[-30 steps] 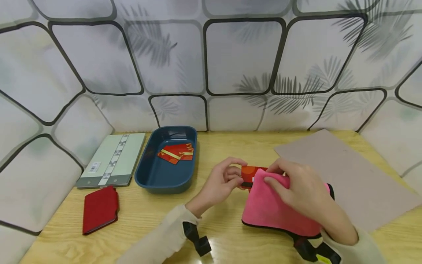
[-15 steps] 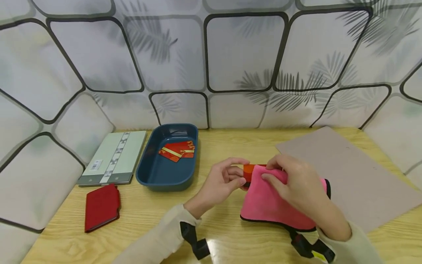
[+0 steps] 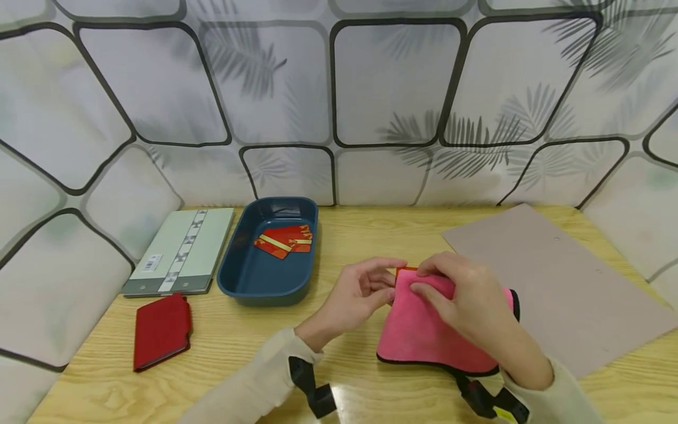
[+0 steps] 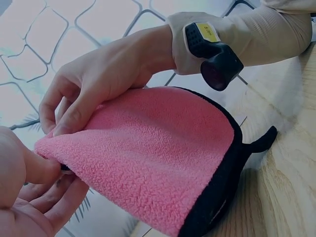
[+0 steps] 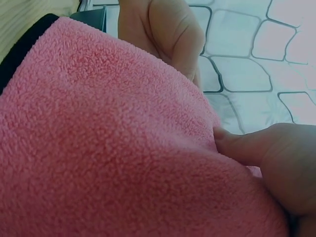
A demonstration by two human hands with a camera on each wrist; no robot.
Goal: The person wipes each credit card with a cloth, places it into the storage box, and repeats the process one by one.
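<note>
From my end, I see a pale wood-grain table (image 3: pixel 228 330) backed by a white fabric screen (image 3: pixel 392 88) printed with dark rounded outlines and grey fronds. On my left lies a flat pale-green book (image 3: pixel 179 250) with a barcode label, a small dark-red notebook (image 3: pixel 162 334) just in front of it. Beside the book sits a deep-blue oblong tray (image 3: pixel 254 277) holding overlapping red-and-gold cards (image 3: pixel 283 240); a flat taupe sheet (image 3: pixel 556 294) lies angled on my right.

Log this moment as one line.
right hand: pinches pink fleecy cloth | left hand: pinches red card, mostly hidden by cloth | rounded blue tray: holds red-and-gold cards
</note>
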